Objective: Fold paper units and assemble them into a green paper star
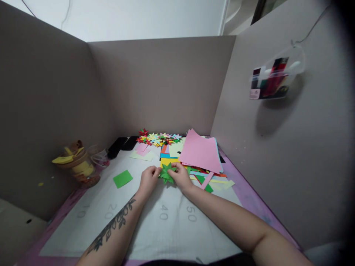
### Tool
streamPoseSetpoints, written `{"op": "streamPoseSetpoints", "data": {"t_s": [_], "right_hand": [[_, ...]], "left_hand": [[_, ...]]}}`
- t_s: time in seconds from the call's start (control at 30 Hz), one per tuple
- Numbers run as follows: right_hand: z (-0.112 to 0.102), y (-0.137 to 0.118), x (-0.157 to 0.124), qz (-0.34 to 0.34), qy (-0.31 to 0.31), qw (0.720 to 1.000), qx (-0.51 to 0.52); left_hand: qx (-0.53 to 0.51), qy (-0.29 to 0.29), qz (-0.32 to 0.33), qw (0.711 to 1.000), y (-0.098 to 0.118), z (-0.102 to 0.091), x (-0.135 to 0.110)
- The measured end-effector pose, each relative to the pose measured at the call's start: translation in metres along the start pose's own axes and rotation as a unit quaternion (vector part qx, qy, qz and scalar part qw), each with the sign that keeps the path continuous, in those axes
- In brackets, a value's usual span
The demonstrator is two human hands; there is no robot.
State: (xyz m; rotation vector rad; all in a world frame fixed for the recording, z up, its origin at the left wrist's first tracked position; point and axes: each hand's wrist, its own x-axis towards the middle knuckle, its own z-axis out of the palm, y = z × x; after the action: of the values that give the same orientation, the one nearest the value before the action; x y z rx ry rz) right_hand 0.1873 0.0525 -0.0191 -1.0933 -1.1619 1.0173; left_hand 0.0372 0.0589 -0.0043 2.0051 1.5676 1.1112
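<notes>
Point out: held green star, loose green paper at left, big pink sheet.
Green star (166,173): head view, centre of the star.
Green paper (122,179): head view, middle of its face.
Pink sheet (200,152): head view, middle of its face.

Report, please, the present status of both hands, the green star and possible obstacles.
Left hand at green star's left edge; right hand gripping its right side. Pink sheet and paper strips close, beyond right hand. No visible blockage.

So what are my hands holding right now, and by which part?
A green paper star: the left hand pinches it at its left points, the right hand at its right side.
</notes>
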Motion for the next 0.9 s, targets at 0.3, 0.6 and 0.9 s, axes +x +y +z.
{"op": "streamPoseSetpoints", "data": {"t_s": [0.3,0.6,0.9], "right_hand": [[-0.0007,0.0078,0.0036,0.046,-0.028,0.997,0.063],[0.0004,0.0085,0.0040,0.031,-0.008,0.998,0.047],[0.0018,0.0033,0.0028,0.020,0.008,0.999,0.024]], "left_hand": [[-0.012,0.014,0.020,1.000,0.0016,0.0002,-0.0013],[0.009,0.006,0.060,0.998,0.0019,-0.0010,-0.0015],[-0.015,-0.003,0.044,0.999,0.0014,0.0019,-0.0026]]}}
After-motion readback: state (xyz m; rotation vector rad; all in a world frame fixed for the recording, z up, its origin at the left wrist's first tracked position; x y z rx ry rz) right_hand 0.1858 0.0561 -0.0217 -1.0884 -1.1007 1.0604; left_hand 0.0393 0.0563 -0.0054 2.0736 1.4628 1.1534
